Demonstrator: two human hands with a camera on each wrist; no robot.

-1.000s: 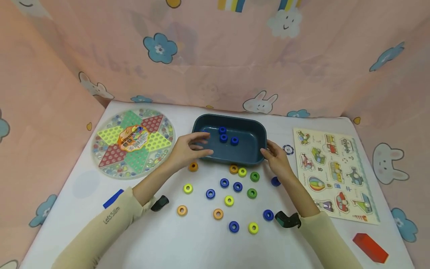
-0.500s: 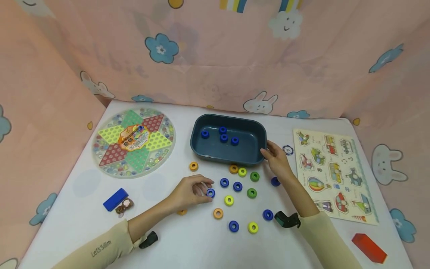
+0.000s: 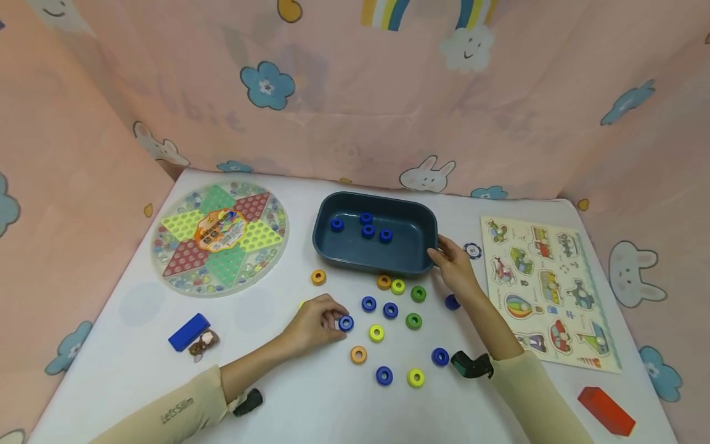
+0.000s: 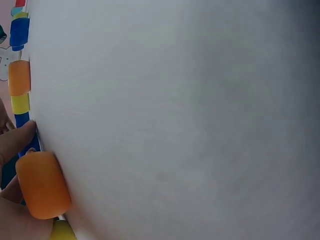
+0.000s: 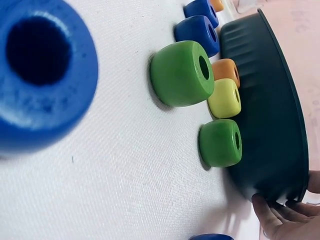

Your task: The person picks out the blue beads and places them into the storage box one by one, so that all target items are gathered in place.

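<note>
Left hand [image 3: 313,327]: thumb and fingers pinching one blue ring [image 3: 350,324], there on the near side of the tray!
Right hand [image 3: 456,271]: clamped on the right end of the dark tray [image 3: 407,256], well apart from the left.
In the tray: four blue rings [image 3: 368,237], three bunched, one off to the left.
In the way: an orange ring [image 3: 318,283] between left hand and tray; a yellow ring [image 3: 397,291] crowding the near wall, two green rings [image 3: 413,327] close by.
Half hidden: another yellow one peeking past the left hand, a blue one beside the right forearm.
Left flank: round marble board [image 3: 220,231], blue block [image 3: 189,332], brown figure [image 3: 204,345] right beside it.
Right flank: patterned chip [image 3: 473,250], picture puzzle [image 3: 549,296], red block [image 3: 607,411] nearest.
</note>
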